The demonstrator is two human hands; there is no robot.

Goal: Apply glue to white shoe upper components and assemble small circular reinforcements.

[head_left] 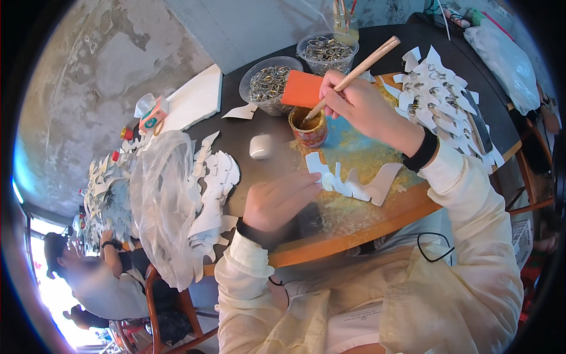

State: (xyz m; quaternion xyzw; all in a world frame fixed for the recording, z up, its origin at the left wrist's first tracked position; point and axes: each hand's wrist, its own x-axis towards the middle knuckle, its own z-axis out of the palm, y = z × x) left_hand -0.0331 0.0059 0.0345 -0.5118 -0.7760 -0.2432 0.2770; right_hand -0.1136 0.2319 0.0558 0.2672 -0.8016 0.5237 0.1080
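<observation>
My right hand [359,100] grips a wooden-handled brush [368,62], its lower end inside a small patterned can [309,131] with yellowish-brown contents. An orange card [302,88] sits right beside the fingers, behind the can. At the near side of the table, my left hand [283,200] stretches out its fingers. Their tips touch the left end of a white cut-out piece [359,190] with a wavy, pronged outline; my left thumb is hard to make out.
Two clear tubs, a left one [243,88] and a right one [299,49], hold metal rings. White cut-outs [439,97] cover the right side. Left are a plastic bag [165,194], more cut-outs [218,183] and a white case [260,146]. A co-worker [103,283] sits far left.
</observation>
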